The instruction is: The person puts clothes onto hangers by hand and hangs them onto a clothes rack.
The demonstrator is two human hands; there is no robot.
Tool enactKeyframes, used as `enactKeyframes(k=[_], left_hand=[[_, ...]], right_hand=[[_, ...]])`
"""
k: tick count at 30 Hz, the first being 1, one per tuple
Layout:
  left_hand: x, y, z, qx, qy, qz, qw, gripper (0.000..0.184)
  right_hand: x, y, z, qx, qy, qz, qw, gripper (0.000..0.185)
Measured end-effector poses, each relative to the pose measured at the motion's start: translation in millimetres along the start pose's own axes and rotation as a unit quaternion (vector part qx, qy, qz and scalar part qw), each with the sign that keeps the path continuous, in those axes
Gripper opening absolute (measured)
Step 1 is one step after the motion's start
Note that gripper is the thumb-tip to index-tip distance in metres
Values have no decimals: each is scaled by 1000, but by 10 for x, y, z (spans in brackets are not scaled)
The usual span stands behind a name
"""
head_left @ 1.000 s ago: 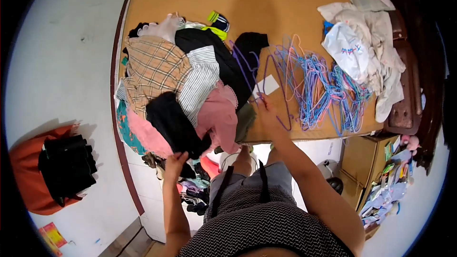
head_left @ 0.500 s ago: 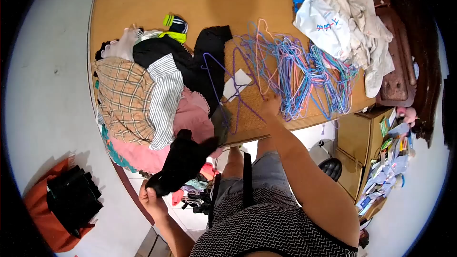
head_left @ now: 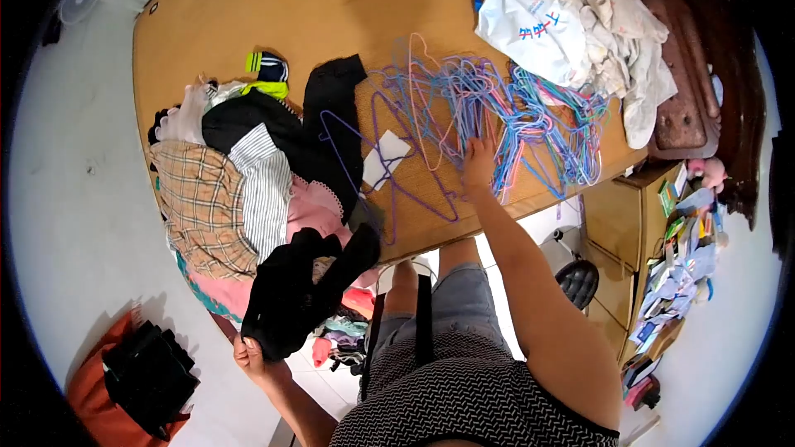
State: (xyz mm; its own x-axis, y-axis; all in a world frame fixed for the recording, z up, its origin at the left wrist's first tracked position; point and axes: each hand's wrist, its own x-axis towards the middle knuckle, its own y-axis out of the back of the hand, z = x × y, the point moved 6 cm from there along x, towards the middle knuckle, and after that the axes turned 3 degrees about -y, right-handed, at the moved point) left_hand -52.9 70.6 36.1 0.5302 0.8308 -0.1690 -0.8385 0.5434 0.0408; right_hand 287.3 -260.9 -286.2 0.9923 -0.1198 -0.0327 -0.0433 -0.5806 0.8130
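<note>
Gripping a black garment at the lower left of the frame, the left hand has its thumb and fingers clamped on the cloth's edge. Just right of centre, the right hand is at the near side of the heap of hangers; I cannot tell whether its fingers are closed on one. Toward the upper right, a white bag carries slanted blue and red characters, too small to read surely. A checked garment lies on the bed at left.
</note>
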Motion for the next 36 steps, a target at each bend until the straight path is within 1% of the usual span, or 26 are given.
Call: enactKeyframes(k=[1,2,4,5,7,8,10,12,13,15,16,18,19,21,22,24,25,26,27,29,31,32,33,34,35,36], left_hand=[[18,-60,4,-1,1,-3,1000,36],[38,-133,2,-6,7,-19,1000,34],[69,-276,7,-13,13,-37,999,32],[83,-340,1,-11,22,-35,999,30],[87,-372,-15,-7,29,-33,999,29],[85,-365,-62,-8,36,-35,999,28],[73,-388,-90,-5,42,-36,998,27],[34,-408,-99,15,50,-19,998,25],[27,-392,-124,17,50,-19,998,24],[6,-399,-142,30,56,-23,998,24],[-4,-401,-148,37,60,-27,997,23],[-13,-401,-138,30,60,-43,997,24],[-19,-447,-118,31,58,-35,997,25],[-15,-525,-66,23,52,-29,998,26],[-16,-555,-45,15,57,-29,998,27],[-19,-601,-1,3,60,-28,998,27],[-14,-626,14,-10,63,-35,997,27],[-6,-629,37,-20,65,-39,997,27],[9,-565,4,-2,63,3,998,25],[40,-473,-4,15,64,12,998,18],[59,-606,137,-17,66,22,997,17],[103,-587,132,-44,42,1,998,18],[118,-630,206,-54,37,-2,998,18],[114,-678,275,-65,33,-8,997,18],[95,-669,317,-70,27,-6,997,18],[100,-684,338,-92,30,-11,995,18]], right_hand=[[-85,109,-125,53,6,22,998,17],[-184,131,-126,52,4,25,998,17],[-385,33,-70,33,14,-64,997,16],[-450,-5,39,33,14,-61,997,16],[-550,-183,215,-52,73,-124,988,19],[-531,-171,287,-50,72,-123,988,19],[-415,154,336,-61,1,9,998,21],[-250,363,336,-176,-49,129,975,19],[-183,324,414,-175,-51,125,975,19],[-46,241,657,-285,-104,99,948,19],[46,198,779,-283,-105,97,948,19],[168,-11,1004,-93,-165,-83,978,22],[173,32,960,-92,-163,-80,979,22],[202,239,868,17,-200,-3,980,31],[242,267,865,19,-194,3,981,31],[260,451,899,79,-228,116,963,26],[308,528,914,83,-225,117,964,26],[379,642,820,74,-162,108,978,24],[415,709,682,68,-97,93,989,23],[380,849,442,247,-69,12,966,22],[234,865,311,299,-64,-22,952,21],[190,900,327,341,-72,-37,937,21],[245,874,536,345,-61,-42,936,21],[231,472,952,477,-228,-237,815,16],[51,241,1063,557,-376,-409,617,12],[39,432,780,560,-366,-410,620,12]])
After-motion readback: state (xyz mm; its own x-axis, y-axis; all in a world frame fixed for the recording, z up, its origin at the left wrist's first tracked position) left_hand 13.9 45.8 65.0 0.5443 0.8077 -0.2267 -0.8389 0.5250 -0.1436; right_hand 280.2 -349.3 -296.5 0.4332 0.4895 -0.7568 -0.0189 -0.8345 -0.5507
